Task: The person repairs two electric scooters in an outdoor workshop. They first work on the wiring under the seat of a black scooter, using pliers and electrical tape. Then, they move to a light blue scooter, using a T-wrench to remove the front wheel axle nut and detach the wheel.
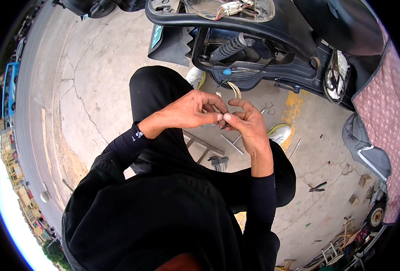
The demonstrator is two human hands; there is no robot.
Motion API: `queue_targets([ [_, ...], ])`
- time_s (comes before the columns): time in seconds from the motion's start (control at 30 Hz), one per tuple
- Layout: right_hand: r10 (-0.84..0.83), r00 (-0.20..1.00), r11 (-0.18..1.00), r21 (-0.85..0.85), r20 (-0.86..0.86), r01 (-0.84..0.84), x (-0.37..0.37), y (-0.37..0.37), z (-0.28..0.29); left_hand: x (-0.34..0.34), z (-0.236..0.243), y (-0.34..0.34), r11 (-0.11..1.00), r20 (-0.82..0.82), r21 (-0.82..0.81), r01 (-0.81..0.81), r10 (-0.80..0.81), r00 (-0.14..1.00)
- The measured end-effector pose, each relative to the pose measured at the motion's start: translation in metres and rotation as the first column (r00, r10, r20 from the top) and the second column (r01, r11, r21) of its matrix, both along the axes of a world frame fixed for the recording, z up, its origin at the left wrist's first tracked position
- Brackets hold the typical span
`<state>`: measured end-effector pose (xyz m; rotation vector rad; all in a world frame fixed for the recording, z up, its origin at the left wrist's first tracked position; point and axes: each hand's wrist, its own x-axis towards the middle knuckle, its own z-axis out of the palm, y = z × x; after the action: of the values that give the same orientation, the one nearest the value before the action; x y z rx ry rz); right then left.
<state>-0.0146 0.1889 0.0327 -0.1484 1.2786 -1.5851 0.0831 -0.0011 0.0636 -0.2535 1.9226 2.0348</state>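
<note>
My left hand point(200, 110) and my right hand point(243, 122) meet over my lap, thumbs and fingertips pinched close together on a small piece I cannot make out. Just above them, pale wires point(234, 88) and a small white connector point(218, 94) hang below the black scooter body point(263, 70). A coil-spring shock absorber point(227, 49) shows inside the opened body, with a blue-handled tool point(227, 72) lying just under it. On the top part, white connectors point(229, 9) sit among coloured wires.
Metal rods point(295, 149), pliers point(317, 187) and small blocks point(365, 180) lie on the cracked concrete point(91, 77). A pink patterned cover point(385, 99) hangs at right, above a small wheel point(376, 214) and piled scrap point(340, 246). A road point(37, 135) runs along the left.
</note>
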Motion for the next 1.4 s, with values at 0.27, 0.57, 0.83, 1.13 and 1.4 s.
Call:
queue_targets([
  [0.27, 0.125, 0.991, 0.992, 0.018, -0.052, -0.124, -0.002, 0.001, -0.003, 0.005, 0.005, 0.0, 0.991, 0.044, -0.116, 0.065, -0.06, 0.997],
  [0.57, 0.206, 0.978, 0.979, -0.002, -0.024, -0.206, 0.001, -0.008, 0.002, 0.015, 0.0, -0.007, 0.967, -0.058, -0.223, 0.121, -0.137, 0.989],
  [0.83, 0.449, 0.789, 0.893, 0.229, -0.418, -0.387, 0.007, -0.014, 0.009, 0.021, -0.018, -0.018, 0.927, -0.002, -0.243, 0.284, -0.293, 0.956],
  [1.13, 0.569, 0.675, 0.819, 0.25, -0.469, -0.517, 0.014, -0.019, 0.01, 0.035, -0.014, -0.007, 0.967, 0.199, -0.037, 0.253, -0.241, 0.95],
  [1.4, 0.499, 0.832, 0.865, 0.086, -0.245, -0.494, 0.018, -0.015, 0.003, 0.05, -0.014, -0.005, 0.955, 0.098, -0.175, 0.237, -0.223, 0.97],
])
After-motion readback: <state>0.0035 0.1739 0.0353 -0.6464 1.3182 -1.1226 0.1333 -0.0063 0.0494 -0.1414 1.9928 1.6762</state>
